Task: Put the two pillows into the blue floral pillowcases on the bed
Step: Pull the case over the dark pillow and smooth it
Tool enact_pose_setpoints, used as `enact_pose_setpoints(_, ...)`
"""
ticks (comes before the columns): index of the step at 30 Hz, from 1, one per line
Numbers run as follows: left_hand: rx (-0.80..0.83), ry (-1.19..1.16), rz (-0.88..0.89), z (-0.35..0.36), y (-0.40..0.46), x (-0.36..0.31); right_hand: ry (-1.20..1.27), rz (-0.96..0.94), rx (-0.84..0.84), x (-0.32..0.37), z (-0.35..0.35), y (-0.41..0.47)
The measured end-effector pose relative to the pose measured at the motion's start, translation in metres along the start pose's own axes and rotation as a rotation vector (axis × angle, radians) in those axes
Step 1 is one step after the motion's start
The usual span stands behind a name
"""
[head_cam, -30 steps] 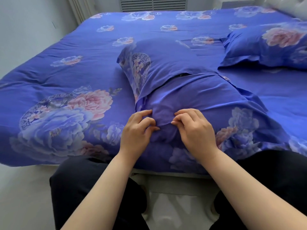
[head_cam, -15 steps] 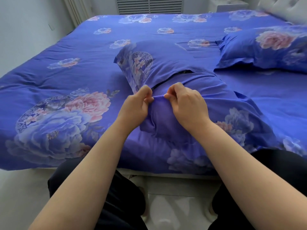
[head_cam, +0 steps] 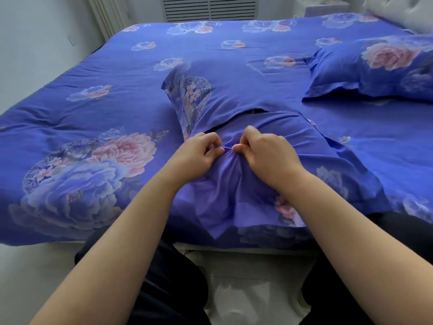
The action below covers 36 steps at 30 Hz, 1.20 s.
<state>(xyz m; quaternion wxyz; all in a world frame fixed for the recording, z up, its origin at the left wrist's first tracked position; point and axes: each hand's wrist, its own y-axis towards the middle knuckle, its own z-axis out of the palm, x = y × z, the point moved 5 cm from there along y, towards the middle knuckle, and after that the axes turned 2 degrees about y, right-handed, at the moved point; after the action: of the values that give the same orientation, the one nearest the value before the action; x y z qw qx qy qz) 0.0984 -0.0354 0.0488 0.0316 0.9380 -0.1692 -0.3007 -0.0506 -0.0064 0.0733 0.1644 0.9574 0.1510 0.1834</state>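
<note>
My left hand (head_cam: pixel 199 153) and right hand (head_cam: pixel 264 151) both pinch a bunched fold of the pillowcase (head_cam: pixel 234 184) near the bed's (head_cam: pixel 93 66) front edge.

A wide bed under a blue floral quilt (head_cam: pixel 164 66) carries one half-filled blue floral pillowcase (head_cam: pixel 246 90) beneath the hands and a plump filled blue floral pillow (head_cam: pixel 375 71) far right of them.

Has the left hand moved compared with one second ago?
Yes. The left hand went away from the bed's near edge, up the near pillowcase toward its opening, pinching fabric.
</note>
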Motion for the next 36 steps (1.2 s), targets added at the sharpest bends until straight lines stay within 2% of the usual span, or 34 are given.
enact_pose_setpoints(2, -0.187, 0.074, -0.048, 0.000, -0.011, -0.002, -0.013, -0.027, 0.027, 0.008, 0.003, 0.007)
enact_pose_setpoints(4, -0.248, 0.059, -0.110, 0.003, -0.013, 0.001, -0.006, -0.033, 0.046, 0.016, 0.006, 0.013)
enact_pose_setpoints(6, -0.161, -0.055, -0.155, 0.010, -0.003, 0.006, 0.020, 0.016, 0.068, 0.015, 0.011, 0.016)
enact_pose_setpoints(9, 0.086, -0.207, -0.174, 0.021, 0.013, 0.016, 0.064, 0.106, 0.162, 0.007, 0.023, 0.015)
enact_pose_setpoints(11, 0.206, -0.194, -0.170, 0.021, 0.020, 0.019, 0.054, 0.126, 0.235, 0.006, 0.024, 0.011)
enact_pose_setpoints(13, 0.215, -0.047, -0.133, 0.017, 0.023, 0.019, -0.095, 0.088, 0.244, 0.008, 0.023, 0.005)
enact_pose_setpoints(15, 0.046, 0.189, -0.087, 0.009, 0.018, 0.012, -0.178, 0.019, 0.097, 0.011, 0.022, -0.001)
enact_pose_setpoints(17, -0.338, 0.342, -0.004, 0.000, -0.005, -0.005, -0.080, 0.004, -0.051, 0.010, 0.017, -0.004)
enact_pose_setpoints(19, -0.660, 0.359, 0.161, 0.003, -0.045, -0.027, -0.048, 0.007, -0.068, 0.009, 0.016, 0.003)
enact_pose_setpoints(20, -0.725, 0.359, 0.231, 0.011, -0.062, -0.035, -0.040, 0.018, -0.046, 0.007, 0.016, 0.008)
enact_pose_setpoints(22, -0.705, 0.389, 0.277, 0.032, -0.083, -0.040, 0.013, 0.048, 0.005, 0.004, 0.015, 0.023)
enact_pose_setpoints(28, -0.597, 0.416, 0.145, 0.071, -0.101, -0.022, 0.090, 0.103, 0.157, 0.000, 0.025, 0.044)
enact_pose_setpoints(32, -0.468, 0.330, 0.045, 0.077, -0.092, 0.004, 0.166, 0.105, 0.180, 0.003, 0.024, 0.039)
enact_pose_setpoints(36, -0.316, 0.325, 0.059, 0.072, -0.073, 0.005, 0.250, 0.043, 0.178, 0.002, 0.019, 0.034)
